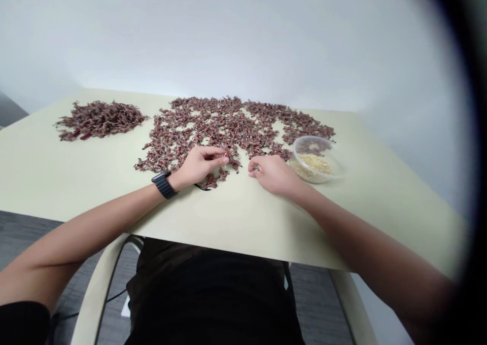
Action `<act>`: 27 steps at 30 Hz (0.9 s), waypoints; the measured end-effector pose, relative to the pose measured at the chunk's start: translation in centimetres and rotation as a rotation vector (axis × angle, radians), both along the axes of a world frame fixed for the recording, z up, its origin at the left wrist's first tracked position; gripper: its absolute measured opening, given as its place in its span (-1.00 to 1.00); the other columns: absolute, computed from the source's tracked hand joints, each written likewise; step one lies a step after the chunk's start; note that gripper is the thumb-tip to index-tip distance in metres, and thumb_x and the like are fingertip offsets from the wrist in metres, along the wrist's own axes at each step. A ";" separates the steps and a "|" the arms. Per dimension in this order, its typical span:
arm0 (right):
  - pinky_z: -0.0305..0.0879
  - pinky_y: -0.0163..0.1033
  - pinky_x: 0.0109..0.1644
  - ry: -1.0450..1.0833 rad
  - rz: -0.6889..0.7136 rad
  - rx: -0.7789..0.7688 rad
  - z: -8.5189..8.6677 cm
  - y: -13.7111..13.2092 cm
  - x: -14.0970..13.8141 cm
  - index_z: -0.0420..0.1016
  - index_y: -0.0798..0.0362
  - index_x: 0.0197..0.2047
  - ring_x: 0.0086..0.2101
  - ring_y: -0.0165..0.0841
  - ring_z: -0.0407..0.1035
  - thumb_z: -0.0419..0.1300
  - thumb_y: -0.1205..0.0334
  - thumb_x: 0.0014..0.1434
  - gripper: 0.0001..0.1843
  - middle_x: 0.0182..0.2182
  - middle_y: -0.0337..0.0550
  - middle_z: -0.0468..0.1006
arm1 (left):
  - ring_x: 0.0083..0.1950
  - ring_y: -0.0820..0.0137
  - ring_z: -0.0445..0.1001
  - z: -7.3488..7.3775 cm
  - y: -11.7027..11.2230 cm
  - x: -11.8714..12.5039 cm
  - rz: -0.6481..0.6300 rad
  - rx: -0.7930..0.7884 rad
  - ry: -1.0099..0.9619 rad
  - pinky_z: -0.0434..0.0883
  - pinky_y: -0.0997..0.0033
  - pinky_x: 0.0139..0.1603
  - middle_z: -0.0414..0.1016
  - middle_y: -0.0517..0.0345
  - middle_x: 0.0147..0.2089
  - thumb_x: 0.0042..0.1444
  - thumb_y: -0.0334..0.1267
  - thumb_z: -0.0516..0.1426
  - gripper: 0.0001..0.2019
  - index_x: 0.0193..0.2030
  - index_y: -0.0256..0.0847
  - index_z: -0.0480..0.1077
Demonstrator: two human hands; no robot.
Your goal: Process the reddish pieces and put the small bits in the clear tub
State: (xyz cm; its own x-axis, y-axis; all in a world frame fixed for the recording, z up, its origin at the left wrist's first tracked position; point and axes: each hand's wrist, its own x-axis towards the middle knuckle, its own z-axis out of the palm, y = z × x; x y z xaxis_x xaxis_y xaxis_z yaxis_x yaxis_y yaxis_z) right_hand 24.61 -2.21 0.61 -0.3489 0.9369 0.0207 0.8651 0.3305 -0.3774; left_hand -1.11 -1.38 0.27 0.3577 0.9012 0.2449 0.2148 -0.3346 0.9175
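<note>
My left hand [200, 165], with a dark watch [165, 184] on its wrist, is at the front edge of a wide spread of dried reddish-brown pieces [216, 127]. Its thumb and fingers come together around a small reddish-brown dried piece. Just right of it, my right hand [274, 174] is above the table with thumb and fingertips pinched together. Whatever sits in that pinch is too small to make out. Beside the right hand stands a clear plastic bowl [338, 175] holding pale yellow bits [315, 163].
A separate, denser heap of similar reddish-brown pieces [104, 121] lies at the left, with dark red bits at its front. The pale yellow table [236, 223] meets a white wall [228, 40] behind. A light chair armrest [101, 279] is below the front edge.
</note>
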 end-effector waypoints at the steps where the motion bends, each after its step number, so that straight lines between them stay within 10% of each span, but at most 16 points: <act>1: 0.07 -0.28 -0.31 0.005 0.012 0.004 0.0 0.0 -0.1 0.60 -0.04 -0.25 -0.36 -0.31 0.39 0.28 0.29 0.23 -0.94 -0.36 -0.17 0.60 | -0.33 0.47 0.39 0.1 0.0 0.0 0.002 -0.002 0.002 0.36 0.48 -0.30 0.54 0.06 -0.27 0.14 -0.03 0.32 -0.67 -0.21 -0.32 0.60; 15: 0.01 -0.23 -0.39 -0.178 0.033 0.028 0.2 -0.5 -1.1 0.52 0.00 -0.30 -0.37 -0.22 0.40 0.25 0.46 0.05 -0.82 -0.35 -0.04 0.59 | -0.46 0.48 0.45 0.2 -0.4 0.2 -0.019 -0.158 -0.013 0.44 0.50 -0.45 0.62 -0.04 -0.26 0.17 -0.01 0.29 -0.64 -0.15 -0.33 0.56; 27: 0.03 -0.24 -0.36 0.032 0.140 0.062 0.4 -0.9 -0.8 0.46 0.06 -0.21 -0.44 -0.31 0.33 0.12 0.26 0.31 -0.89 -0.43 -0.11 0.51 | -0.41 0.41 0.60 0.9 -1.3 0.7 -0.146 -0.331 -0.118 0.52 0.48 -0.46 0.65 -0.11 -0.10 0.23 -0.01 0.26 -0.66 -0.11 -0.25 0.36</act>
State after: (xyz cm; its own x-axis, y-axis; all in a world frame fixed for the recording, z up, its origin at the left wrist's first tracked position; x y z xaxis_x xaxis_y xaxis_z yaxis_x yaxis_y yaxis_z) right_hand 23.81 -3.13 0.99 -0.4739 0.8759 0.0903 0.7971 0.4703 -0.3788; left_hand -0.44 -2.72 1.22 0.4748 0.8801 -0.0041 0.0732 -0.0348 0.9967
